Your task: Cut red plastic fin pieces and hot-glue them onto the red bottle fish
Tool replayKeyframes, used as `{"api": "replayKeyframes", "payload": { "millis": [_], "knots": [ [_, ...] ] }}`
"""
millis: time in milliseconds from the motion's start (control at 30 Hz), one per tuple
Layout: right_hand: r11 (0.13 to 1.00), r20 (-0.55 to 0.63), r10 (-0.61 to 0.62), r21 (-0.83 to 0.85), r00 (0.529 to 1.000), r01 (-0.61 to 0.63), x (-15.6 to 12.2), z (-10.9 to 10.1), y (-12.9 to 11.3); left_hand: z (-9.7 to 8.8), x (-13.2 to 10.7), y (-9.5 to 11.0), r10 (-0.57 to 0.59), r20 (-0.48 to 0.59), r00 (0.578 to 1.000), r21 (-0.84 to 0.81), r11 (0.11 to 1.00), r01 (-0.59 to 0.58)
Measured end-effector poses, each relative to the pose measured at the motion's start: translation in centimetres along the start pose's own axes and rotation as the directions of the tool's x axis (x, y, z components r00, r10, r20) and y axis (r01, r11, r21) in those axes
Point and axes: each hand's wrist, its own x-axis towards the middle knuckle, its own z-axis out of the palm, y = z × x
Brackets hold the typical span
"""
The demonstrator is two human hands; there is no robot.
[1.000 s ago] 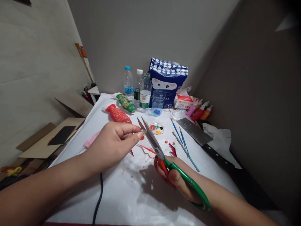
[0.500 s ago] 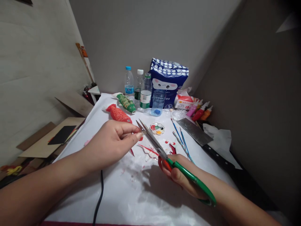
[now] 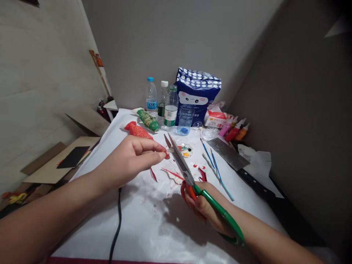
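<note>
My left hand (image 3: 134, 156) is closed in a pinch, thumb against forefinger. Between the fingertips is a small red and pale, translucent piece (image 3: 171, 150), too small to name more closely. My right hand (image 3: 210, 205) grips a pair of scissors (image 3: 180, 165) with green and orange-red handles. The blades point up and away, slightly parted, their tips close to the small piece. Beyond my left hand lies a red fish-shaped object (image 3: 137, 130), partly hidden by the hand. A green one (image 3: 148, 120) lies behind it.
A paint palette (image 3: 188, 154) sits behind the blades. To the right lie paintbrushes (image 3: 213, 167) and a cleaver (image 3: 229, 152). Several plastic bottles (image 3: 170, 113) and a blue bag (image 3: 196, 97) stand at the back, with paint bottles (image 3: 235, 132) beside. A black cable (image 3: 117, 227) crosses the white-covered table.
The scissors have shifted slightly and their blades stand a little steeper. My left hand has moved slightly right, still pinching the small piece. A pale speck now shows below the scissors.
</note>
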Motion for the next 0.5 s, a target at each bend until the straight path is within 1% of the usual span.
{"api": "replayKeyframes", "payload": {
  "millis": [67,133,300,433,500],
  "knots": [
    [1.0,-0.015,-0.01,0.025,1.0,0.01,0.3,0.5,0.2,0.1,0.0,0.1,-0.009,-0.007,1.0,0.017,1.0,0.009],
    [0.999,-0.009,-0.037,0.028,0.999,0.037,0.4,0.6,0.3,0.2,0.1,0.1,0.0,-0.024,1.0,0.049,0.999,0.001],
    [0.987,0.011,-0.13,-0.092,0.991,0.13,0.0,-0.5,-0.4,0.3,0.0,-0.5,0.088,-0.039,0.995,0.131,0.988,-0.082],
    [0.981,0.033,-0.129,-0.142,0.991,0.133,-0.4,-0.9,-1.0,0.4,-0.3,-0.7,0.152,-0.032,0.988,0.216,0.966,-0.142],
    [0.983,0.02,-0.135,-0.127,0.991,0.136,-0.3,-0.8,-1.0,0.5,-0.4,-0.7,0.174,-0.042,0.984,0.257,0.953,-0.157]
  ]
}}
